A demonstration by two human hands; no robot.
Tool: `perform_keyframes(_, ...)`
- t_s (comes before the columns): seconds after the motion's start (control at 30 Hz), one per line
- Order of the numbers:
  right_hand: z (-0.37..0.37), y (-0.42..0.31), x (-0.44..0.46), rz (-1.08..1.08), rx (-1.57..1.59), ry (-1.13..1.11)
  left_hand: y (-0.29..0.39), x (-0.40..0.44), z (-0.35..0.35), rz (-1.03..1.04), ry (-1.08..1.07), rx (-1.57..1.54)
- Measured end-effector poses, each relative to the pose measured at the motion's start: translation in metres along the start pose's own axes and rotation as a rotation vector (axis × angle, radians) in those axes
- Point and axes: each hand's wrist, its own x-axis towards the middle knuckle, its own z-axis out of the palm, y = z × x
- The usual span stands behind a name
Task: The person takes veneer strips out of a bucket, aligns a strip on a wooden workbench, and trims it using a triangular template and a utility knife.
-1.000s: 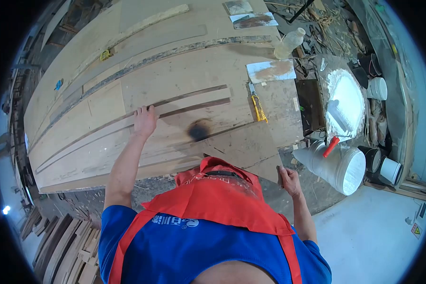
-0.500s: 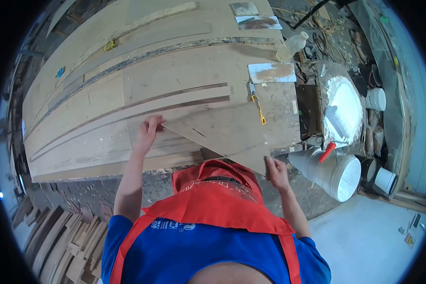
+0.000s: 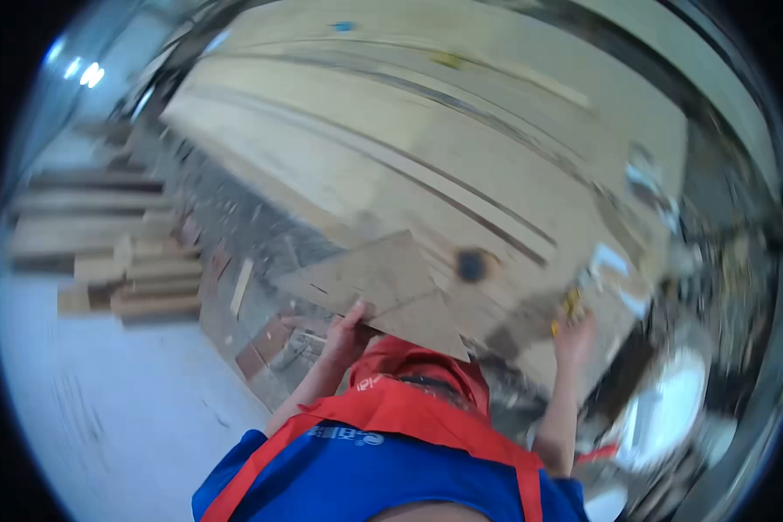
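Note:
My left hand (image 3: 348, 335) grips the near edge of a thin tan wood panel (image 3: 365, 274), thumb on top. The panel has slanted edges and is held in front of the red apron, over the near edge of the workbench. A line crosses its lower right part; I cannot tell whether a second sheet lies there. On the right, my right hand (image 3: 574, 339) is closed around a yellow-handled utility knife (image 3: 572, 304) above the bench top. Motion blur hides the fingers in part, and the blade is not clear.
Long dark-edged strips (image 3: 461, 196) run along the large workbench (image 3: 322, 187). A dark round spot (image 3: 471, 266) marks the bench. Wood offcuts (image 3: 117, 248) are stacked at left. At lower right are a white-filled tub (image 3: 665, 404) and a red-handled tool (image 3: 598, 453).
My view has turned, and the bench appears rotated. My right hand has let go of the panel and taken the utility knife from the bench. My left hand now holds the panel by its near edge.

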Motion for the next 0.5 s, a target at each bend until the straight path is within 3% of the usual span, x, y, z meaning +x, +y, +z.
perform_keyframes(0.07, 0.01, 0.005, 0.008, 0.037, -0.122, -0.071, 0.007, -0.009, 0.0, 0.144, -0.04, -0.187)
perform_keyframes(0.17, 0.039, 0.031, 0.022, -0.164, -0.205, -0.116, 0.011, -0.008, -0.032, 0.106, 0.063, -0.281)
perform_keyframes(0.2, 0.028, 0.008, 0.02, -0.134, -0.172, -0.214, 0.014, -0.008, -0.044, 0.15, 0.087, -0.329)
perform_keyframes(0.23, 0.05, 0.035, 0.029, -0.093, -0.056, -0.205, 0.017, -0.009, -0.058, 0.138, 0.132, -0.324)
perform_keyframes(0.27, 0.033, 0.0, 0.022, -0.02, -0.093, -0.238, 0.02, -0.009, -0.074, 0.127, 0.177, -0.323)
perform_keyframes(0.3, 0.046, 0.017, 0.03, 0.136, 0.151, -0.221, 0.025, -0.007, -0.092, 0.168, 0.204, -0.374)
perform_keyframes(0.33, 0.067, 0.005, 0.02, 0.134, 0.475, 0.061, 0.03, -0.006, -0.112, 0.185, 0.203, -0.39)
perform_keyframes(0.37, 0.06, -0.05, 0.003, 0.078, 0.481, 0.029, 0.034, -0.004, -0.131, 0.198, 0.201, -0.405)
perform_keyframes(0.4, -0.004, -0.165, -0.05, 0.098, 0.212, -0.126, 0.038, -0.003, -0.151, 0.206, 0.2, -0.415)
perform_keyframes(0.5, 0.044, -0.224, -0.049, 0.036, 0.347, -0.289, 0.044, 0.023, -0.22, 0.215, 0.279, -0.46)
